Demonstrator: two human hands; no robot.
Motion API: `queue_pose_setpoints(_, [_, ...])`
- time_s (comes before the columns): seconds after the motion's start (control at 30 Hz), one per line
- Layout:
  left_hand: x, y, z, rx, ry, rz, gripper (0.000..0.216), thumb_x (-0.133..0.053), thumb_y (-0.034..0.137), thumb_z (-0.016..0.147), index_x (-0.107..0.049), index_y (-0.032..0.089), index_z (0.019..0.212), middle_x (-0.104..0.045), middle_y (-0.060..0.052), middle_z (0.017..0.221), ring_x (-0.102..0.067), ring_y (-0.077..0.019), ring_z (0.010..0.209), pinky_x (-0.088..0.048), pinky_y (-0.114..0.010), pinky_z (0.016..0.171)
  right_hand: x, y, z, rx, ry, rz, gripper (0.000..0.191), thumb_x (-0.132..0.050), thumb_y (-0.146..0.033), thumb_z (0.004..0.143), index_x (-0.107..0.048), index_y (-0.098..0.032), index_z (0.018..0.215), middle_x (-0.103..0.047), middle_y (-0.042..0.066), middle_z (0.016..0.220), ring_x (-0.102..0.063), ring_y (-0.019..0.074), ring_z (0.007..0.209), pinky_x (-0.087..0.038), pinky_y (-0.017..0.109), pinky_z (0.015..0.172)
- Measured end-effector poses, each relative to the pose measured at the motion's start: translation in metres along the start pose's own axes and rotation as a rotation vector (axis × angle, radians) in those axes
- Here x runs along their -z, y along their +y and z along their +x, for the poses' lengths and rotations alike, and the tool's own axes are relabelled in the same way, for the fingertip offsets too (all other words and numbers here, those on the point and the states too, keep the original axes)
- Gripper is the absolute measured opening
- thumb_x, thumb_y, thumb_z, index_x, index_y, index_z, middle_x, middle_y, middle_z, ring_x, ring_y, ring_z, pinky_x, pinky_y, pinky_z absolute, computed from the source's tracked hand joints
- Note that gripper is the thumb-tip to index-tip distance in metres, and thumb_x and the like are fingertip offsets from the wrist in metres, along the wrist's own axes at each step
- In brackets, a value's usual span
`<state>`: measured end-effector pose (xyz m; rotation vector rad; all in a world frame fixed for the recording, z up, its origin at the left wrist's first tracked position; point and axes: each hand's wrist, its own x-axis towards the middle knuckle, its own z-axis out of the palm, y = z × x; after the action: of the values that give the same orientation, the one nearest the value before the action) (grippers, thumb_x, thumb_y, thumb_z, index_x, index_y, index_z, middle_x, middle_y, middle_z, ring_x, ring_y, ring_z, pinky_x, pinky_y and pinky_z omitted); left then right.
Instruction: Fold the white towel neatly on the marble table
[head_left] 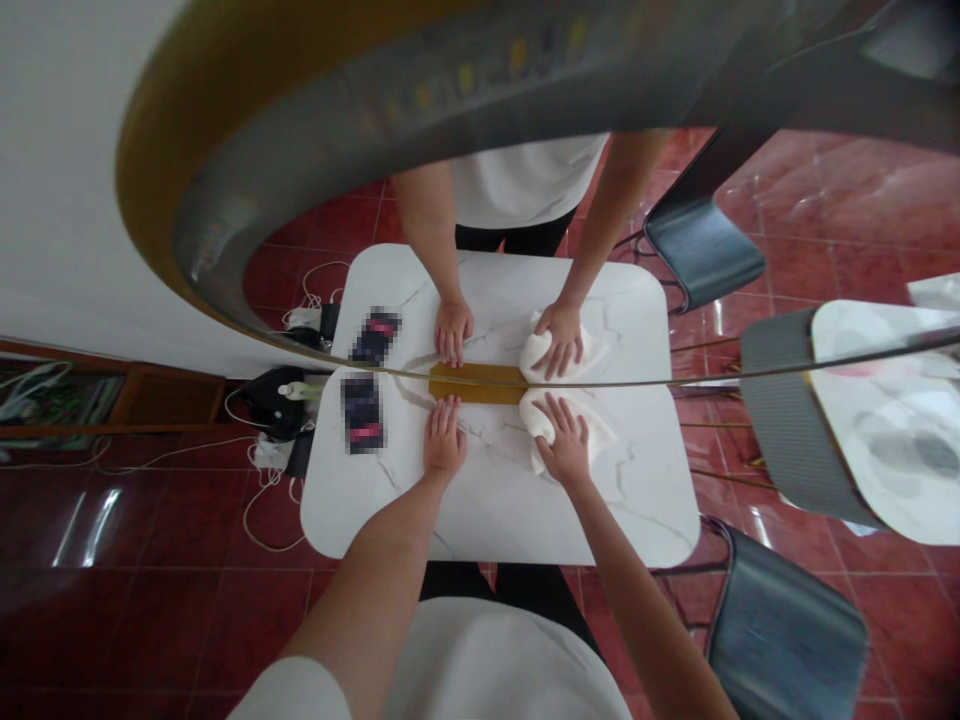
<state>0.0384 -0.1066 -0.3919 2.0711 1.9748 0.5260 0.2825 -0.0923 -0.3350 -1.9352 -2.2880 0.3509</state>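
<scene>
My left hand lies flat on the white marble table, fingers stretched out, fingertips touching a gold base at the foot of a large round mirror. My right hand rests with spread fingers on a bunched white cloth, pressed against the mirror's lower edge just right of the base. The glass above repeats both hands, the cloth and a white-shirted torso as a reflection.
A dark flat object lies on the table's left side. A dark chair stands at my right, and another chair and a second white table stand further right. Cables and a power strip lie on the red tiled floor at left.
</scene>
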Motion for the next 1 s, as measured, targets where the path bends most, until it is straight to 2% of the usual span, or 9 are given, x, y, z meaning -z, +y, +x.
queue_pose_setpoints(0.13, [0.000, 0.000, 0.000, 0.005, -0.004, 0.005, 0.066, -0.037, 0.014, 0.084, -0.017, 0.021, 0.147, -0.030, -0.003, 0.150, -0.022, -0.0212, 0.140, -0.024, -0.043, 0.115, -0.005, 0.005, 0.013, -0.209, 0.085, 0.091, 0.057, -0.033, -0.032, 0.090, -0.020, -0.034, 0.146, -0.029, 0.002, 0.150, -0.024, 0.0271, 0.137, -0.020, 0.056, 0.106])
queue_pose_setpoints(0.2, [0.000, 0.000, 0.000, 0.007, -0.003, 0.003, 0.066, -0.037, 0.015, 0.084, -0.018, 0.021, 0.147, -0.030, -0.003, 0.150, -0.022, -0.0212, 0.140, -0.023, -0.043, 0.115, -0.007, 0.000, 0.011, -0.179, 0.080, 0.098, 0.058, -0.035, -0.033, 0.090, -0.020, -0.034, 0.145, -0.027, 0.002, 0.151, -0.022, 0.0279, 0.138, -0.018, 0.057, 0.106])
queue_pose_setpoints(0.33, [0.000, 0.001, 0.000, 0.010, 0.000, -0.006, 0.066, -0.038, 0.014, 0.083, -0.021, 0.020, 0.147, -0.031, -0.003, 0.150, -0.021, -0.0208, 0.140, -0.022, -0.042, 0.116, -0.008, -0.017, -0.008, 0.017, 0.001, 0.035, 0.060, -0.040, -0.035, 0.088, -0.022, -0.033, 0.145, -0.020, 0.000, 0.153, -0.016, 0.0268, 0.140, -0.012, 0.054, 0.110])
queue_pose_setpoints(0.47, [0.000, 0.001, 0.000, 0.011, -0.007, -0.009, 0.067, -0.039, 0.014, 0.083, -0.021, 0.020, 0.146, -0.030, -0.003, 0.151, -0.020, -0.0207, 0.141, -0.021, -0.042, 0.116, -0.006, -0.017, -0.022, 0.129, -0.062, -0.010, 0.060, -0.043, -0.034, 0.086, -0.026, -0.034, 0.144, -0.021, -0.002, 0.153, -0.017, 0.0254, 0.140, -0.009, 0.052, 0.111])
queue_pose_setpoints(0.53, [0.001, 0.001, 0.000, 0.013, -0.013, -0.003, 0.067, -0.039, 0.014, 0.083, -0.020, 0.020, 0.147, -0.029, -0.003, 0.151, -0.020, -0.0207, 0.141, -0.021, -0.042, 0.116, -0.005, -0.010, -0.020, 0.078, -0.040, -0.009, 0.059, -0.040, -0.033, 0.087, -0.026, -0.034, 0.144, -0.021, -0.002, 0.153, -0.018, 0.0245, 0.139, -0.012, 0.051, 0.111])
queue_pose_setpoints(0.7, [0.001, 0.000, 0.000, 0.009, -0.017, 0.005, 0.068, -0.039, 0.014, 0.082, -0.019, 0.020, 0.147, -0.029, -0.003, 0.151, -0.021, -0.0210, 0.140, -0.022, -0.042, 0.116, -0.002, -0.001, -0.002, -0.171, 0.068, 0.019, 0.056, -0.033, -0.033, 0.090, -0.022, -0.033, 0.145, -0.022, -0.001, 0.153, -0.020, 0.0252, 0.139, -0.021, 0.051, 0.106])
queue_pose_setpoints(0.9, [-0.001, 0.000, -0.001, 0.002, -0.011, 0.015, 0.067, -0.039, 0.014, 0.083, -0.020, 0.018, 0.147, -0.030, -0.004, 0.150, -0.020, -0.0215, 0.140, -0.023, -0.042, 0.115, -0.007, -0.024, -0.001, -0.050, 0.017, -0.028, 0.056, -0.036, -0.036, 0.090, -0.024, -0.031, 0.145, -0.019, 0.000, 0.153, -0.017, 0.0258, 0.139, -0.016, 0.049, 0.108])
queue_pose_setpoints(1.0, [-0.002, 0.000, -0.001, -0.004, -0.015, 0.023, 0.067, -0.040, 0.015, 0.083, -0.020, 0.017, 0.147, -0.031, -0.005, 0.150, -0.020, -0.0216, 0.140, -0.023, -0.042, 0.115, -0.013, -0.040, -0.006, -0.050, 0.021, -0.023, 0.057, -0.038, -0.038, 0.090, -0.026, -0.031, 0.145, -0.020, 0.001, 0.153, -0.018, 0.0270, 0.138, -0.015, 0.049, 0.108])
